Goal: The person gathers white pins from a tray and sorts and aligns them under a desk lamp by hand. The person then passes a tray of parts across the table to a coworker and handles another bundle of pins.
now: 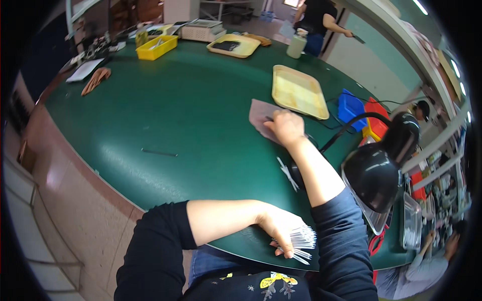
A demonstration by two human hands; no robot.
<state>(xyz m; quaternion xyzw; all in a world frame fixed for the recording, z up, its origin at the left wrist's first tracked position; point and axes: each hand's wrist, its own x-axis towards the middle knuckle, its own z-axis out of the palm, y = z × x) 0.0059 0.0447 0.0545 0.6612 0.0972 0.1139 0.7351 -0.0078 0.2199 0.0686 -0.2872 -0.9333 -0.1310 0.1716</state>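
Near the table's front edge my left hand (279, 228) is closed round a bundle of thin white sticks (302, 238), which fan out to the right with narrow tips. My right hand (288, 127) reaches forward and rests on a flat pinkish-brown cloth or sheet (260, 113). Its fingers are curled, and a small dark bit shows by the thumb; what they grip is hidden. A few loose white sticks (287, 174) lie beside my right forearm.
A cream tray (300, 92) lies beyond my right hand, with a blue bin (351, 108) beside it. A black desk lamp (372, 175) stands right of my arm. A thin metal rod (159, 152) lies left on the green table (191, 105). Other people work nearby.
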